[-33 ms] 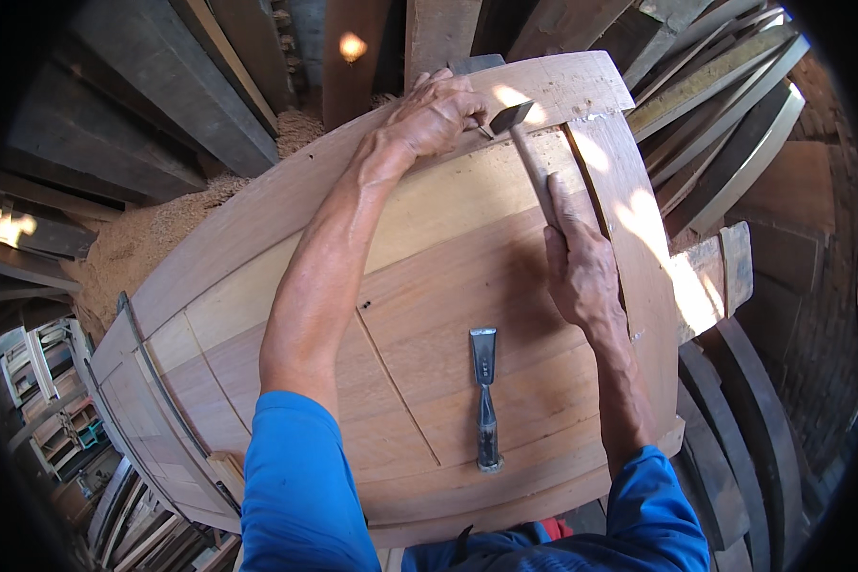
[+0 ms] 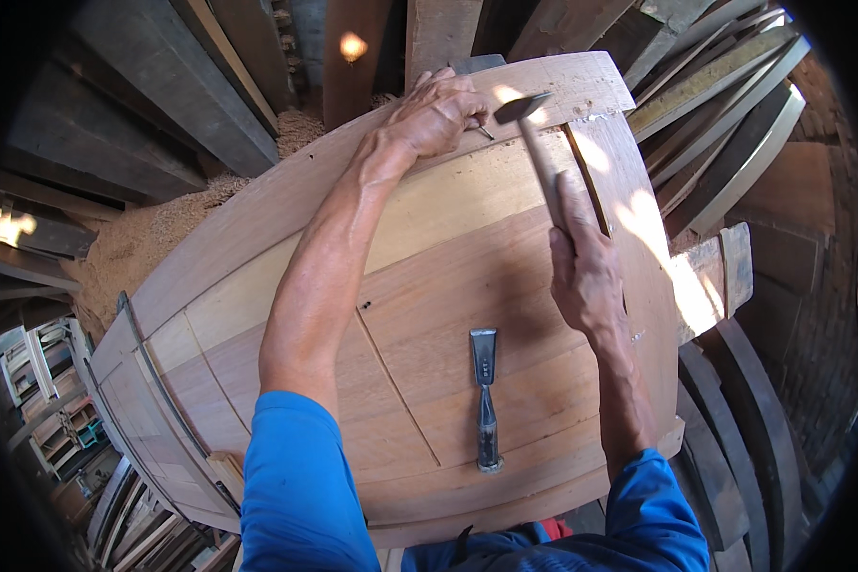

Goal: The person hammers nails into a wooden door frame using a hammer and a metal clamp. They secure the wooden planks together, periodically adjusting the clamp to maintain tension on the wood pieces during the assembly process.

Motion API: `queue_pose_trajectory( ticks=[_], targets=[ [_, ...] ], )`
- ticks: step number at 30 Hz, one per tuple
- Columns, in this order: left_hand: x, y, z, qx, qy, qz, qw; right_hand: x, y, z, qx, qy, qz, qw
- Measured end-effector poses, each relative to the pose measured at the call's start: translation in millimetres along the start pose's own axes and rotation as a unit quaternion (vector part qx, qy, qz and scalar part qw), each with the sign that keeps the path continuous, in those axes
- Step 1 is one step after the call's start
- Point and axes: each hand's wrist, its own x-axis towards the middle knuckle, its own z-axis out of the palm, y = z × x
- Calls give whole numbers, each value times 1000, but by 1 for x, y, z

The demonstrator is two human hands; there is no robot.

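Observation:
My right hand [image 2: 584, 262] is wrapped around the wooden handle of a hammer [image 2: 543, 164], whose dark metal head is up near my left hand. Closed at the far edge of a curved wooden panel [image 2: 448, 286], my left hand [image 2: 439, 114] holds a thin metal rod [image 2: 486, 132]. Only the rod's end shows beyond my fingers, so I cannot tell if it is a nail or a punch. The hammer head is apart from the rod, just to its upper right. On the panel nearer to me lies a wide-bladed chisel [image 2: 486, 400], blade pointing away.
Heavy timbers [image 2: 143, 76] lean along the far left, with sawdust [image 2: 148, 229] heaped below them. Curved planks [image 2: 744, 410] stand at the right. A dark metal band [image 2: 162, 381] crosses the panel's left part. More boards [image 2: 725, 143] are stacked far right.
The hammer head has shifted slightly right and up, away from the metal rod, and its handle has tilted. My right hand moved a little with it; my left hand stayed in place.

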Motion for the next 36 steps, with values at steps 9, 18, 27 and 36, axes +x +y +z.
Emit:
queue_pose_trajectory(
  ticks=[9,18,27,36],
  targets=[
    [2,3,-2,53,-7,7,999,7,1,-1,-29,-19,2,999],
    [7,2,0,56,4,28,998,-2,11,6,-47,-9,-24,999],
    [3,4,-4,58,10,23,998,-35,-4,-13,146,60,-28,987],
    [4,5,1,56,17,36,998,-7,6,9,-85,-18,5,996]
  ],
)
